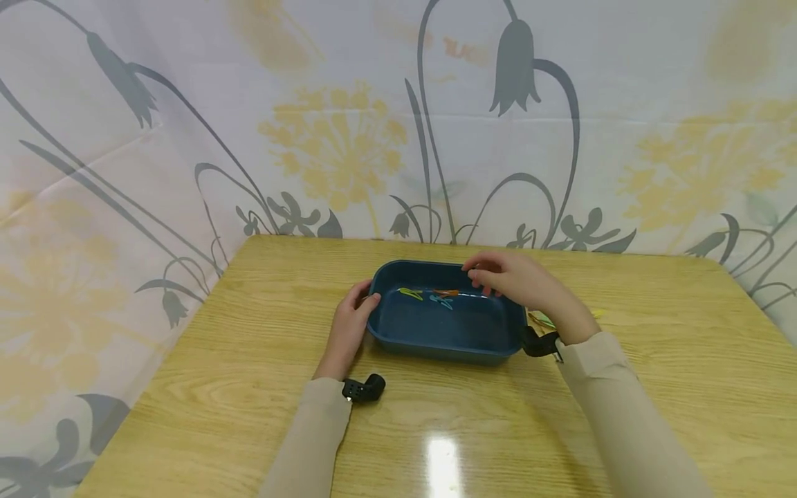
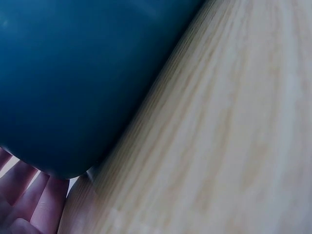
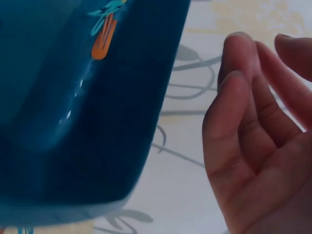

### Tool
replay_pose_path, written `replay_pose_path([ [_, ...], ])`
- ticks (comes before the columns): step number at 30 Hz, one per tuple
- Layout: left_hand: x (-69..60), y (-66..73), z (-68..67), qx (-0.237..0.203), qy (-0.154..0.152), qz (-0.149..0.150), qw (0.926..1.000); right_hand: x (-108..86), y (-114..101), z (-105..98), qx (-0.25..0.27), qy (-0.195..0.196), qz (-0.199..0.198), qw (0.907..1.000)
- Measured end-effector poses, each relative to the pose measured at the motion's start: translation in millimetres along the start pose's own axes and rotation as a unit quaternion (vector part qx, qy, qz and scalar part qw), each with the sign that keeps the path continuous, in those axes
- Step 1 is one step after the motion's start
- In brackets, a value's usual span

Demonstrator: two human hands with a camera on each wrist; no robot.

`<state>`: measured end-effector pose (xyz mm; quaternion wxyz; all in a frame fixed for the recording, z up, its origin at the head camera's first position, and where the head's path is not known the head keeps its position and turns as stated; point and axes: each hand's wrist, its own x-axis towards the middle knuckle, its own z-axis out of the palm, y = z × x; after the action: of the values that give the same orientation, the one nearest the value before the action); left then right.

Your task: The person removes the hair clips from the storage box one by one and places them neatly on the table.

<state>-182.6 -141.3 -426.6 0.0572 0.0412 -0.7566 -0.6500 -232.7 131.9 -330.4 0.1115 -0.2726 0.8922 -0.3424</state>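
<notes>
The person's left sleeve and right sleeve are long, plain and beige, the right one creased near the cuff. At the left wrist is a black strap with small pale specks and a stubby, rounded black block; a similar black piece sits at the right wrist. The left hand and right hand are bare.

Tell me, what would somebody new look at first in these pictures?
Probably the dark blue tray on the wooden table, with the left grip holding its left end and the right grip by its far right corner. Then the bright yellow-green clip, orange clip and light-blue clips inside it. Big grey flowers on the backdrop behind stand out too.
</notes>
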Motion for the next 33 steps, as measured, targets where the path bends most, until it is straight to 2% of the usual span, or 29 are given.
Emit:
replay_pose_path([
  [3,6.2,-12.3,1.3,0.005,0.009,0.007,0.9999,4.3,0,1,0.021,-0.009,0.002,0.9997],
  [9,7.1,-12.9,0.8,0.004,0.010,0.009,0.9999,17.8,4,5,0.046,-0.036,0.002,0.9983],
  [14,4.9,-6.3,-0.3,-0.008,-0.003,-0.004,1.0000,30.2,14,9,0.054,-0.061,0.002,0.9967],
  [21,-8.3,15.8,0.0,0.002,-0.005,-0.004,1.0000,41.9,20,13,0.047,-0.082,0.007,0.9955],
  [27,-8.9,16.7,0.3,-0.003,-0.004,-0.006,1.0000,47.2,23,18,0.027,-0.102,0.033,0.9939],
  [33,-8.5,16.2,0.0,-0.005,-0.005,-0.008,0.9999,50.3,28,25,0.034,-0.136,0.058,0.9884],
])
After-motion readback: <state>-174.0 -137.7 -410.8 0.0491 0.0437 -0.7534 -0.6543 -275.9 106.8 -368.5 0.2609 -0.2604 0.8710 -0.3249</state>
